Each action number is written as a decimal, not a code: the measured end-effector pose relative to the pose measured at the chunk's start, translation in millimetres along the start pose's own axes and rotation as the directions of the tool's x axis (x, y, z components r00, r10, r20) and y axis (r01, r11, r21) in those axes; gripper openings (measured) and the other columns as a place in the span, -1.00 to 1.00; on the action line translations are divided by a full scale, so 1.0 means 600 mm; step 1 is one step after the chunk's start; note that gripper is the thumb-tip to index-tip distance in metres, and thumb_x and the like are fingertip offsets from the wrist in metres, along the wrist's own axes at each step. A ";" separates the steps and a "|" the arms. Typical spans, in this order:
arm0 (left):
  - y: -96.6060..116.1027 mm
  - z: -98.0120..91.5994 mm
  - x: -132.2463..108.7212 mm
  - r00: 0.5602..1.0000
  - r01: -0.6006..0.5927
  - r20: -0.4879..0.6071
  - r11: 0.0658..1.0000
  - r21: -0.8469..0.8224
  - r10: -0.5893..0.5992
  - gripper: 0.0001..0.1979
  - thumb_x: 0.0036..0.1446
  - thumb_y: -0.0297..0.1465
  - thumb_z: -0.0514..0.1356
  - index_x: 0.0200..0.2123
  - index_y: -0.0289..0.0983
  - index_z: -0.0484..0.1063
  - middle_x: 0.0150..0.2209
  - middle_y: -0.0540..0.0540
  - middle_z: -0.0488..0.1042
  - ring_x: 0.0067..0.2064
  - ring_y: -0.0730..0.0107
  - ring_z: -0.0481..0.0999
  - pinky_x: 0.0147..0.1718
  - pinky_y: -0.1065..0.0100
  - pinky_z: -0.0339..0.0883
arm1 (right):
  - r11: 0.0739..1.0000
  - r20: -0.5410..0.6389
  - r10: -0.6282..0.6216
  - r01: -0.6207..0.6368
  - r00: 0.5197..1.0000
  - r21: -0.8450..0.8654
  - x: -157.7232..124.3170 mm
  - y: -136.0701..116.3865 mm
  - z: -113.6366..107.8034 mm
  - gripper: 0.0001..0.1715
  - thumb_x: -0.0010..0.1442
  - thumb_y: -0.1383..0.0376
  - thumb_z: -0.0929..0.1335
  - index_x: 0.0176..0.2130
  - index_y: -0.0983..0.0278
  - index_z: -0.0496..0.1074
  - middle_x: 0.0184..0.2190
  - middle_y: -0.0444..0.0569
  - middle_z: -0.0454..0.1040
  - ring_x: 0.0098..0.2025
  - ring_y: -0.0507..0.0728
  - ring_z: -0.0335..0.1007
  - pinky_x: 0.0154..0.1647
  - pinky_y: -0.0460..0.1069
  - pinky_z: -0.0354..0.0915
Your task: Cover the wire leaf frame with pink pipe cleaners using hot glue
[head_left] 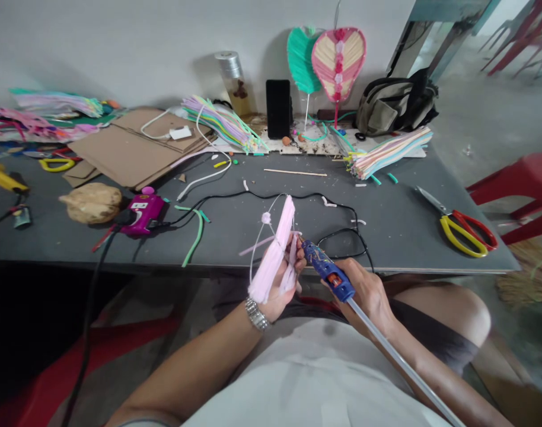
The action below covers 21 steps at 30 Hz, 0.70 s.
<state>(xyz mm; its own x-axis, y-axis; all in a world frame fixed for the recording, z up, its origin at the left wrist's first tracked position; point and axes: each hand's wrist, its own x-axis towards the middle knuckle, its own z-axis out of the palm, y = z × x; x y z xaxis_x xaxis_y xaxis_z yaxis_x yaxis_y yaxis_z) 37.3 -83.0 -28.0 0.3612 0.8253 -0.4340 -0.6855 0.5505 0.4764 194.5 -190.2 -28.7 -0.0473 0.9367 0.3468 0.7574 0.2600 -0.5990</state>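
Gripping pink pipe cleaners (271, 252) in left hand (277, 293), glue gun (327, 270) in right hand (369, 296) — cluttered grey worktable (226, 243)

Left hand (277, 290); right hand (369, 296) — both curled

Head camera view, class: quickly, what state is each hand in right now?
Left hand: closed, holding a bundle of pale pink fuzzy pipe cleaners.
Right hand: closed, gripping a blue plastic hot glue gun.
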 end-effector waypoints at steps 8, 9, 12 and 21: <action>0.000 -0.027 0.009 1.000 0.029 -0.002 0.999 0.017 -0.029 -0.92 0.26 -0.43 0.26 -0.28 -0.33 0.52 -0.54 0.02 0.45 -0.59 0.53 0.45 -0.68 0.58 0.33 | 1.000 -0.018 -0.018 0.018 1.000 -0.021 0.003 -0.003 0.001 -0.83 0.38 0.23 0.32 -0.04 0.22 0.35 -0.27 -0.03 0.51 -0.36 0.13 0.47 -0.38 -0.04 0.26; 0.001 -0.031 0.011 0.999 0.045 0.016 0.999 0.002 -0.045 -0.93 0.26 -0.43 0.26 -0.26 -0.32 0.52 -0.52 0.01 0.48 -0.57 0.52 0.47 -0.67 0.57 0.35 | 1.000 -0.020 -0.017 0.017 1.000 -0.014 0.003 -0.003 0.001 -0.83 0.38 0.24 0.32 -0.04 0.22 0.35 -0.27 -0.03 0.51 -0.36 0.12 0.47 -0.37 -0.04 0.27; 0.002 -0.044 0.019 0.995 0.083 0.066 0.996 -0.035 -0.080 -0.93 0.27 -0.41 0.26 -0.26 -0.30 0.52 -0.49 -0.01 0.51 -0.56 0.49 0.50 -0.67 0.55 0.40 | 1.000 -0.023 -0.012 0.012 1.000 -0.001 0.005 -0.006 0.000 -0.84 0.37 0.27 0.32 -0.04 0.22 0.35 -0.28 -0.04 0.49 -0.37 0.11 0.45 -0.37 -0.05 0.26; -0.009 -0.059 0.031 0.991 0.120 0.081 0.985 -0.127 -0.110 -0.79 0.34 -0.32 0.19 -0.33 -0.30 0.48 -0.47 -0.05 0.53 -0.54 0.49 0.51 -0.61 0.53 0.46 | 1.000 -0.019 -0.009 0.009 1.000 -0.018 0.010 -0.009 -0.001 -0.88 0.38 0.25 0.32 -0.09 0.22 0.35 -0.31 -0.07 0.46 -0.40 0.10 0.41 -0.40 -0.05 0.24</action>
<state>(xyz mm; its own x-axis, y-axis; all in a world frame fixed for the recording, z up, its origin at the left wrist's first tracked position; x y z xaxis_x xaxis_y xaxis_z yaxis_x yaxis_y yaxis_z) 25.3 -74.9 -66.0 0.4847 0.7673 -0.4199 -0.7123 0.6249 0.3197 190.5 -185.9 -22.9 -0.0422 0.9297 0.3659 0.7686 0.2642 -0.5827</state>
